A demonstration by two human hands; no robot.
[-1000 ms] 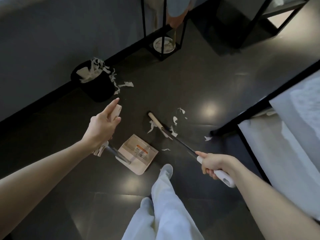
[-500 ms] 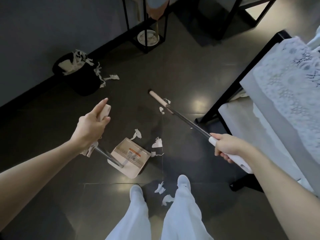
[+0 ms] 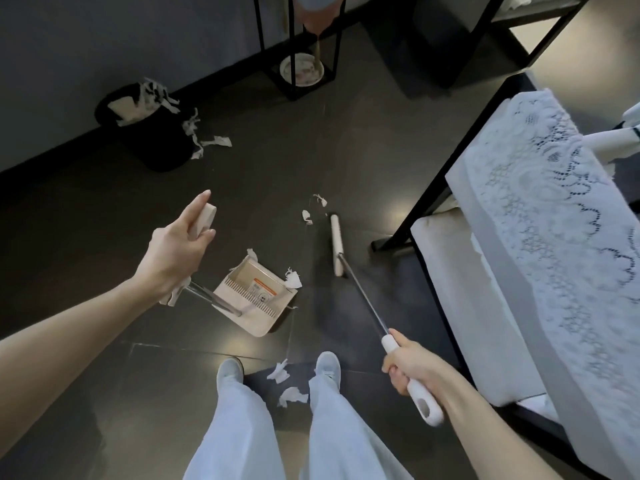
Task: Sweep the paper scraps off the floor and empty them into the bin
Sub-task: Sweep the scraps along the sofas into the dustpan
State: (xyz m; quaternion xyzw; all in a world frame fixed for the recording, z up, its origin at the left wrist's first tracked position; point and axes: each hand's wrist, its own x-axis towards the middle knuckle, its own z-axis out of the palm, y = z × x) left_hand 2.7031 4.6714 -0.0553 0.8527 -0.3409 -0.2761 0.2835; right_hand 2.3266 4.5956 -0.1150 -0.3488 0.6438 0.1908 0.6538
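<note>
Sweeping under way: we see the right hand [image 3: 408,368] clamped round the white plastic grip of a long-handled broom [image 3: 376,317], fingers and thumb closed on it. The left hand [image 3: 173,252] clasps the beige handle top [image 3: 207,216] of an upright beige plastic dustpan [image 3: 256,301], forefinger laid straight along it. From the right hand's grip the thin metal shaft [image 3: 360,289] runs away from the person to the pale, narrow broom head [image 3: 336,244]. That head rests on the dark tiled floor [image 3: 346,150] to the right of the dustpan and a little beyond it, its long axis pointing away from the person. Two small white paper scraps [image 3: 306,216] sit just off the head's far end, on the side toward the dustpan. A crumpled scrap [image 3: 292,278] touches the dustpan's right edge, and two more pieces [image 3: 281,370] lie on the near side of the dustpan, between the person's pale shoes [image 3: 327,363]. The round black bin [image 3: 152,140], stuffed with white paper, stands well beyond the dustpan to its left, with torn strips [image 3: 216,142] on the floor beside it. In our judgement the coming stroke belongs to the right hand: a sideways draw of the head, leftward and back, to carry the far scraps to the dustpan. We cannot tell for certain which way the dustpan's mouth faces.
</note>
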